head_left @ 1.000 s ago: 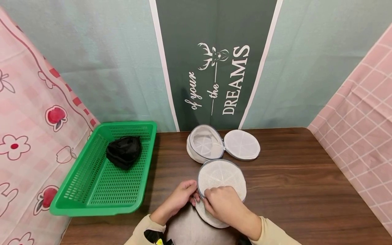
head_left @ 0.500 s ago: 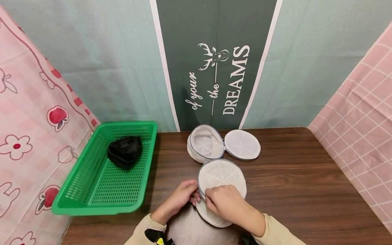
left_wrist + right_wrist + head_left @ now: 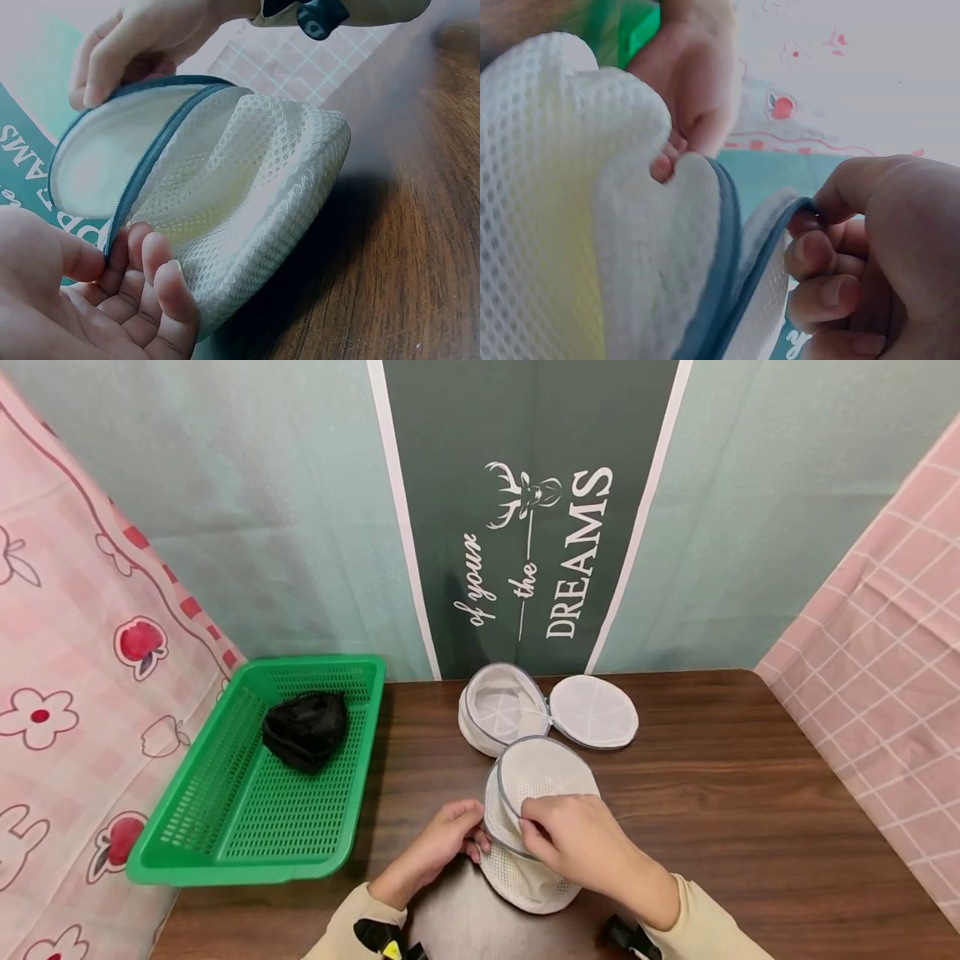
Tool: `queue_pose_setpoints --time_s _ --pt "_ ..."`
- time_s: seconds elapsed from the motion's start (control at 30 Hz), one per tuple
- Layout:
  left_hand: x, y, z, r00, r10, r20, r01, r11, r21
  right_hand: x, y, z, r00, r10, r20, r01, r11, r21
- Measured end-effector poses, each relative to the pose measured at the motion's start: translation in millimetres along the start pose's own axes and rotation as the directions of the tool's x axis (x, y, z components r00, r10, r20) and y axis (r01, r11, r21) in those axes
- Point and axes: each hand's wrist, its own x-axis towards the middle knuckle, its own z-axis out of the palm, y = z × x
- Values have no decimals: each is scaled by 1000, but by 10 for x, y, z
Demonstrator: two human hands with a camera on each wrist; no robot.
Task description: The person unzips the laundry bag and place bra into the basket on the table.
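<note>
A round white mesh laundry bag (image 3: 277, 172) with a blue-grey zip edge is tilted between both hands, its lid partly lifted from its body. My left hand (image 3: 448, 837) pinches the zip rim at the left side, thumb against fingers. With thumb and curled fingers, my right hand (image 3: 577, 839) grips the edge of the lid (image 3: 547, 772) and holds it up. In the right wrist view a gap shows between lid and rim, and something pale yellow shows through the mesh. Behind it stands a second mesh bag (image 3: 480, 739), unzipped, its round lid (image 3: 594, 712) folded flat to the right.
A green plastic basket (image 3: 348, 810) stands on the left of the wooden table (image 3: 720, 810), with a crumpled black cloth item (image 3: 305, 731) inside. Printed curtains hang behind and on both sides. A grey surface (image 3: 465, 918) lies at the near edge below the hands.
My right hand has moved up and to the right, raising the lid's edge off the bag's body so the opening has widened. The left hand stays at the rim.
</note>
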Motion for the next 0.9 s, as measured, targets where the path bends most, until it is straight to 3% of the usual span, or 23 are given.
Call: queue_pose_setpoints --time_s 0.43,0.63,0.9 --pt "-10 -7 16 1000 -5 -9 5 1000 -10 -66 159 -351 989 67 -134 -64 998 27" --pt "-16 -10 10 1000 -7 -6 7 1000 -12 -135 291 -525 975 88 -205 -90 996 -3" --pt "-16 -27 -1 1000 -8 -12 8 1000 -18 -256 449 -720 953 166 -254 -183 982 -43"
